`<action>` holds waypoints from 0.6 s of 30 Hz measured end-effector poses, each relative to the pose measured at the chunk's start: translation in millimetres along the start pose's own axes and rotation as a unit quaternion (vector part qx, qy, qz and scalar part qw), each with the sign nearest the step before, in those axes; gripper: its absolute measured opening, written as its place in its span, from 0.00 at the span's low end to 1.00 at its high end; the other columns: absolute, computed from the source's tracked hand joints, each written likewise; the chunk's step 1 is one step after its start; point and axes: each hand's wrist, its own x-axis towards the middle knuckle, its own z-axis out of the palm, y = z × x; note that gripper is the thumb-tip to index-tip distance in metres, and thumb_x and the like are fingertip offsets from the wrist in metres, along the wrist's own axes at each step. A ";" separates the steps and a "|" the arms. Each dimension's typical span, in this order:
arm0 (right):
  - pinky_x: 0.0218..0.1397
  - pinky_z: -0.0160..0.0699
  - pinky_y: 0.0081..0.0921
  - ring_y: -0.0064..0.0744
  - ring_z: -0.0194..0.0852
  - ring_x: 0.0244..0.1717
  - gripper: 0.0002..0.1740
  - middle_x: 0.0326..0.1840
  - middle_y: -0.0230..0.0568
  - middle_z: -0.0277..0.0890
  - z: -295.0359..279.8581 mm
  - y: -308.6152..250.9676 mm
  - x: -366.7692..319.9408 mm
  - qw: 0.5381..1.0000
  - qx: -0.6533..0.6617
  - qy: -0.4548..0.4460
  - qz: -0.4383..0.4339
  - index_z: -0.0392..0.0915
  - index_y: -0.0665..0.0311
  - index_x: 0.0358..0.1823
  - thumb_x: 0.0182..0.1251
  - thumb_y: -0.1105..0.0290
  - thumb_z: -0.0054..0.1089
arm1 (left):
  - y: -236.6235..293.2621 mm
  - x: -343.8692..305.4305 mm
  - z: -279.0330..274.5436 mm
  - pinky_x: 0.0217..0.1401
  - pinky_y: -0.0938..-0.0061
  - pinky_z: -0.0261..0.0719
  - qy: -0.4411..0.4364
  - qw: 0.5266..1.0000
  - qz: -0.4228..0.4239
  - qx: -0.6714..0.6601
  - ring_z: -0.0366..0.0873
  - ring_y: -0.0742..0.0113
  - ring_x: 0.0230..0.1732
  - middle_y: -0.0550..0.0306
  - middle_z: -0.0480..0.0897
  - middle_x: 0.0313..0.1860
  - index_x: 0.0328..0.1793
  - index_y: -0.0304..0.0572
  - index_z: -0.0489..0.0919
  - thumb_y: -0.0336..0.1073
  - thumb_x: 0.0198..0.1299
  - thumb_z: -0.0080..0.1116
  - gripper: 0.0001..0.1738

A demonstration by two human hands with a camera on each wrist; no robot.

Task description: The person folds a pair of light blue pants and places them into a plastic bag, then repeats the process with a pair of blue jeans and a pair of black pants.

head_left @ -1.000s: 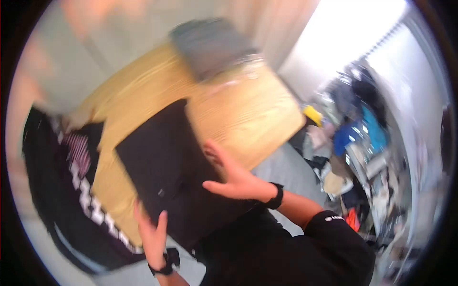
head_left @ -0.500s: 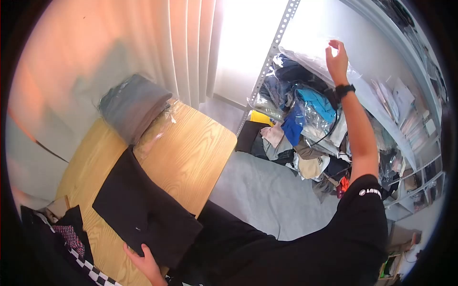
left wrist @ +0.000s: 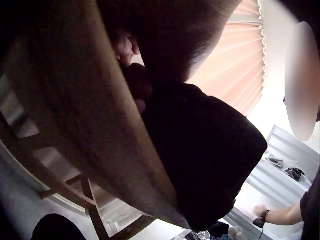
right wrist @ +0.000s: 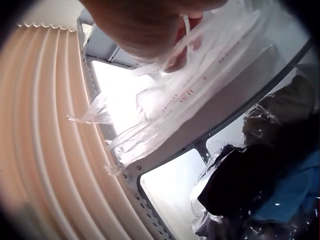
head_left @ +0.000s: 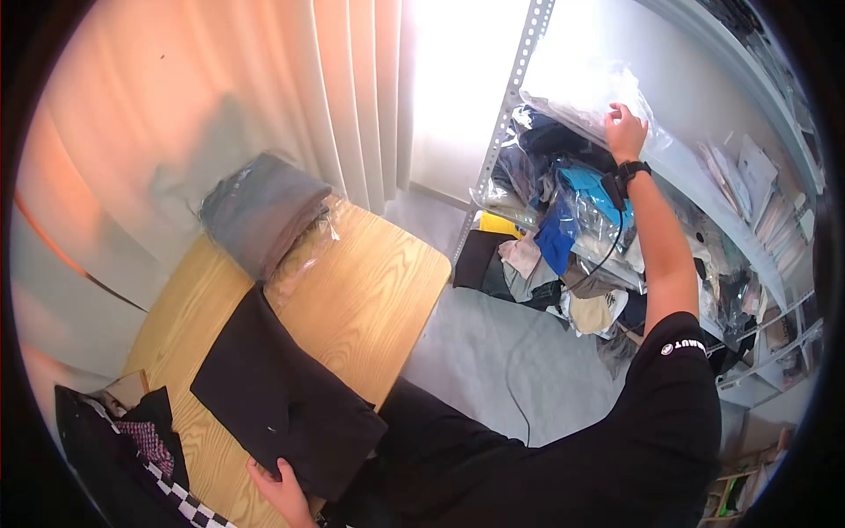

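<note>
A folded black garment (head_left: 282,387) lies on the wooden table (head_left: 374,273). My left hand (head_left: 283,495) rests at its near edge, thumb and fingers spread and relaxed. The left wrist view is dark there, with the dark cloth (left wrist: 205,155) hanging past the table's edge. My right hand (head_left: 626,134) is stretched out to a shelf, over a stack of clear plastic bags (head_left: 572,101). Close up in the right wrist view, its curled fingers (right wrist: 177,60) pinch a thin clear plastic bag (right wrist: 200,85) with red print.
Grey folded clothing in clear plastic (head_left: 264,211) stands on the table's far end, by a curtain (head_left: 348,106). Bagged clothes (head_left: 590,194) fill the shelf below my right hand. Black cloth with a checkered trim (head_left: 167,488) lies at the left. A thin cable (head_left: 510,378) trails from my right wrist.
My right hand has left the black garment and reached over to the plastic bags on the shelf, lowering slightly onto them. My left hand stays by the garment. The head view has turned right.
</note>
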 end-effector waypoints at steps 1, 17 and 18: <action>0.73 0.52 0.58 0.38 0.79 0.50 0.16 0.45 0.29 0.84 -2.5 -1.0 3.8 1.000 0.006 -0.004 0.012 0.81 0.47 0.50 0.59 0.62 0.61 | 0.0 0.0 -0.8 0.49 0.74 0.74 0.003 1.000 -0.009 0.019 0.78 0.66 0.43 0.46 0.81 0.46 0.70 0.33 0.62 0.24 0.62 0.54 0.29; 0.75 0.36 0.70 0.47 0.54 0.77 0.37 0.74 0.44 0.61 -10.3 -41.9 21.2 0.998 0.048 0.025 0.022 0.60 0.64 0.72 0.59 0.65 0.54 | 5.8 -2.5 1.8 0.58 0.71 0.73 -0.014 1.000 0.015 -0.021 0.77 0.61 0.51 0.43 0.79 0.52 0.66 0.31 0.63 0.22 0.64 0.51 0.24; 0.76 0.37 0.69 0.47 0.54 0.77 0.37 0.74 0.45 0.62 -19.0 -43.2 18.4 0.995 0.077 0.063 0.017 0.60 0.65 0.72 0.59 0.66 0.54 | 4.5 -3.5 2.4 0.58 0.72 0.73 -0.003 1.000 0.021 -0.017 0.77 0.62 0.51 0.44 0.79 0.52 0.66 0.31 0.63 0.22 0.64 0.51 0.23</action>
